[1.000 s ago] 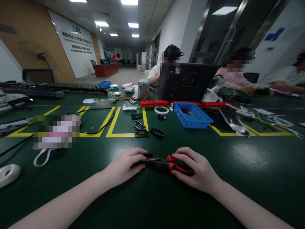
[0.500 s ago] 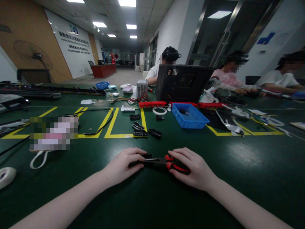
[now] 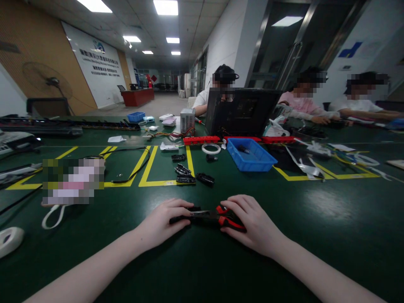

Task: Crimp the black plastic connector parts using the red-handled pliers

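Observation:
My right hand (image 3: 249, 223) is closed around the red-and-black handles of long-nose pliers (image 3: 222, 217). Their jaws point left and reach to the fingertips of my left hand (image 3: 168, 219). That left hand is closed on a small black plastic part (image 3: 178, 219), largely covered by the fingers. The jaws meet this part, but I cannot make out whether they grip it. Just beyond my hands lie several similar black parts (image 3: 185, 179), and one more black piece (image 3: 205, 179) sits to their right.
A blue bin (image 3: 252, 158) holds a small dark item. Behind it stand a red strip (image 3: 202, 140), a black case (image 3: 243, 111) and a grey power supply (image 3: 187, 120). At left are a phone-like item (image 3: 74, 181) and a tape roll (image 3: 11, 241). Other people sit across the table.
The pliers' handles and my right fingers have shifted slightly left. My left hand stays on the black part. The whole view has tilted a little.

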Demonstrator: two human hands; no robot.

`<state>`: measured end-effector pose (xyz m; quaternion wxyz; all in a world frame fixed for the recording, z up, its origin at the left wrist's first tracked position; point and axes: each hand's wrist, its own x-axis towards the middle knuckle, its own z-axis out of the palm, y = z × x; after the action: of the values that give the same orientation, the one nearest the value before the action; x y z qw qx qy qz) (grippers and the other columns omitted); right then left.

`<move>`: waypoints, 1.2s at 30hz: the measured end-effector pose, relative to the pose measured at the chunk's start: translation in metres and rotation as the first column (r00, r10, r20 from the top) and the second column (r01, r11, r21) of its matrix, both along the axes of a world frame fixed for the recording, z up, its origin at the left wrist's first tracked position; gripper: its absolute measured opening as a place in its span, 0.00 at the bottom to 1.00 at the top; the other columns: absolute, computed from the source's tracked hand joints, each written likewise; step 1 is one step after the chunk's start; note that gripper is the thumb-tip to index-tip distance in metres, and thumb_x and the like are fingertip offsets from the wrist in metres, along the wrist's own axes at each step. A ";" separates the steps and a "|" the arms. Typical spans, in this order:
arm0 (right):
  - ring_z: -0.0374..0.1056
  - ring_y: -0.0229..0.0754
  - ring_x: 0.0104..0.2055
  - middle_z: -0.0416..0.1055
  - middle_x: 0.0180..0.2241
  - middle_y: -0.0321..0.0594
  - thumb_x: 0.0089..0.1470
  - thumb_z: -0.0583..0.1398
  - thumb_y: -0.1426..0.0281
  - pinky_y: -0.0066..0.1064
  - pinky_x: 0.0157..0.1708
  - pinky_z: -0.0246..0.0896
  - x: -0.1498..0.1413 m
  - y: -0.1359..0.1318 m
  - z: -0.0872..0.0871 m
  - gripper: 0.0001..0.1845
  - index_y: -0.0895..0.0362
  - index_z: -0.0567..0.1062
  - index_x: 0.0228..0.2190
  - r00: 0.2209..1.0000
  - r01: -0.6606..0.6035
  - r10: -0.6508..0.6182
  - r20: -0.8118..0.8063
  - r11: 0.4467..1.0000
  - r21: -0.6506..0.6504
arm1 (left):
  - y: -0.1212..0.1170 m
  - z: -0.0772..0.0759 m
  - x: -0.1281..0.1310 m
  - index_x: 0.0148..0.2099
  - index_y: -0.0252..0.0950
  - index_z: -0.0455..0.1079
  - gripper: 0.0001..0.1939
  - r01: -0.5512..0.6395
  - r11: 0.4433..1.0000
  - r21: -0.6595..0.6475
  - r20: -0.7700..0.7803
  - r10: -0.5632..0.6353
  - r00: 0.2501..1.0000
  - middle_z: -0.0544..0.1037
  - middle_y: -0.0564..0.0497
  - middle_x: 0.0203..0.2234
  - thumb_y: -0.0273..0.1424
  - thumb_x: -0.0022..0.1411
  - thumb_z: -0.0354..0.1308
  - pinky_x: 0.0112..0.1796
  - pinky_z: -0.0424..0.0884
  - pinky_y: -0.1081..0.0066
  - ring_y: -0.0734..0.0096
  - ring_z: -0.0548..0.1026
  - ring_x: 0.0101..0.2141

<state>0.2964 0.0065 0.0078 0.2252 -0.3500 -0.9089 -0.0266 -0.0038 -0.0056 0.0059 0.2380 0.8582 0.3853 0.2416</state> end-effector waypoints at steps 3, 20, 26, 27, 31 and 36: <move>0.68 0.54 0.49 0.72 0.47 0.50 0.52 0.67 0.64 0.51 0.49 0.67 -0.002 0.000 0.001 0.26 0.57 0.69 0.51 1.000 0.006 -0.006 0.010 1.000 0.013 | 0.001 0.000 -0.001 0.51 0.42 0.75 0.13 0.002 1.000 -0.016 -0.008 -0.002 1.000 0.75 0.49 0.55 0.24 0.66 0.59 0.55 0.71 0.53 0.60 0.74 0.53; 0.73 0.47 0.41 0.75 0.43 0.46 0.54 0.64 0.64 0.38 0.39 0.73 0.000 -0.003 0.003 0.21 0.56 0.71 0.48 0.998 -0.059 0.059 -0.019 0.997 -0.048 | 0.003 -0.001 -0.001 0.51 0.41 0.75 0.12 0.025 1.000 -0.013 0.016 -0.025 1.000 0.75 0.47 0.55 0.25 0.67 0.58 0.54 0.71 0.53 0.60 0.74 0.53; 0.73 0.46 0.40 0.75 0.43 0.47 0.55 0.62 0.64 0.36 0.38 0.73 0.006 0.000 0.000 0.19 0.57 0.72 0.48 0.997 -0.072 0.071 -0.037 0.997 -0.030 | 0.003 0.000 -0.001 0.51 0.40 0.75 0.12 0.023 1.000 -0.011 0.015 -0.023 1.000 0.76 0.47 0.54 0.25 0.67 0.58 0.55 0.71 0.53 0.61 0.74 0.53; 0.74 0.46 0.40 0.75 0.43 0.47 0.55 0.62 0.63 0.36 0.38 0.73 0.007 0.001 -0.002 0.20 0.56 0.71 0.48 0.996 -0.074 0.073 -0.045 0.997 -0.023 | 0.003 0.000 -0.001 0.51 0.40 0.75 0.12 0.025 1.000 -0.010 0.016 -0.025 1.000 0.76 0.47 0.54 0.25 0.68 0.58 0.55 0.71 0.54 0.61 0.74 0.53; 0.74 0.46 0.41 0.75 0.44 0.47 0.55 0.62 0.63 0.37 0.39 0.73 0.009 0.002 -0.005 0.21 0.56 0.71 0.49 0.995 -0.079 0.078 -0.054 0.997 -0.005 | 0.003 0.001 -0.001 0.51 0.40 0.75 0.12 0.022 1.000 0.001 0.023 -0.022 0.999 0.77 0.47 0.53 0.25 0.67 0.58 0.54 0.72 0.55 0.61 0.75 0.52; 0.73 0.46 0.40 0.76 0.42 0.46 0.55 0.62 0.65 0.37 0.37 0.73 0.002 -0.002 0.000 0.19 0.56 0.71 0.48 0.996 -0.081 0.080 -0.039 0.996 -0.026 | 0.004 -0.002 -0.001 0.49 0.40 0.76 0.10 0.015 1.000 0.027 0.030 -0.016 0.999 0.77 0.47 0.53 0.26 0.67 0.60 0.54 0.72 0.56 0.61 0.75 0.52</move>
<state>0.2988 0.0046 0.0073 0.2383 -0.3167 -0.9181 0.0019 -0.0050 -0.0015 0.0035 0.2340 0.8606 0.3718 0.2577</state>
